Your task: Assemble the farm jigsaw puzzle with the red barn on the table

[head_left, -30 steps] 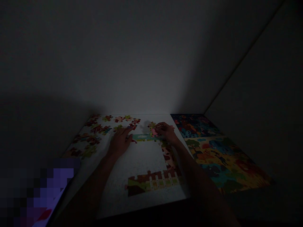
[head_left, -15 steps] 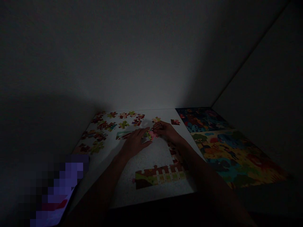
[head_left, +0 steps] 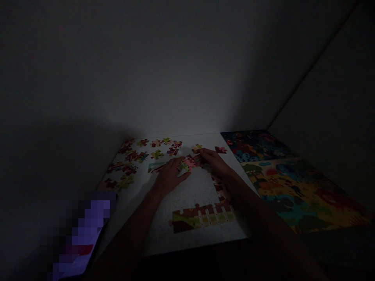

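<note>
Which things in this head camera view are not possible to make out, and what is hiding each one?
Puzzle pieces under the left hand and right hand: the hands cover them.
Loose pieces at the far side: too small and dark to read their images.
Object at lower left: pixel-blurred, its kind unclear.
Colourful jigsaw picture: its near edge fades into shadow.

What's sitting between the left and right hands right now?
In the head view, pink-and-green jigsaw pieces lie between the left hand and the right hand.
</note>
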Motion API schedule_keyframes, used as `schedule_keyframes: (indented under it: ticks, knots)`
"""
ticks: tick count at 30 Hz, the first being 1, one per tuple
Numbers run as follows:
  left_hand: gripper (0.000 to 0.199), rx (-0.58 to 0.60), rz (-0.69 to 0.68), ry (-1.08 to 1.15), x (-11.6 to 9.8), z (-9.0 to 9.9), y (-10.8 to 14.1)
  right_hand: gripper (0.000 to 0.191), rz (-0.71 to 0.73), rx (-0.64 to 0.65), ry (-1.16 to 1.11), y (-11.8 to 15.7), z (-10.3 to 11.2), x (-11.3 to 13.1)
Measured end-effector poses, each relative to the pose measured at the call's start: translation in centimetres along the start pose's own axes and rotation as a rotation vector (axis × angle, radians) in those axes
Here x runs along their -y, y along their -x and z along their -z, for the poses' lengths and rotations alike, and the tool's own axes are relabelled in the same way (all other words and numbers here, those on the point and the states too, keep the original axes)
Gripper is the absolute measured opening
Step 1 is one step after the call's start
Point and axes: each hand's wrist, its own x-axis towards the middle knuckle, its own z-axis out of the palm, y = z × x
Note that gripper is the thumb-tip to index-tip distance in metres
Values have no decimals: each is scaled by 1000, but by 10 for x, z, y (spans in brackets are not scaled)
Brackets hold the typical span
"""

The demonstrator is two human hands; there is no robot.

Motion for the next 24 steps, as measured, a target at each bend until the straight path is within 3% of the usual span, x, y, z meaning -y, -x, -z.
schedule_keyframes:
  ticks: [6, 10, 19, 24]
  knots:
    - [51, 31, 17, 23, 0, 0, 1, 36, 4, 70, 78, 2, -2, 0]
    - [52, 62, 38, 35, -1, 1, 0, 44, -63, 186, 67, 3, -8, -3]
    - [65, 117, 42, 42, -4, 1, 1, 50, -69, 210, 77, 11, -9, 8]
    - [78, 122, 42, 85, -5, 3, 2, 37, -34, 232, 106, 11, -10, 6]
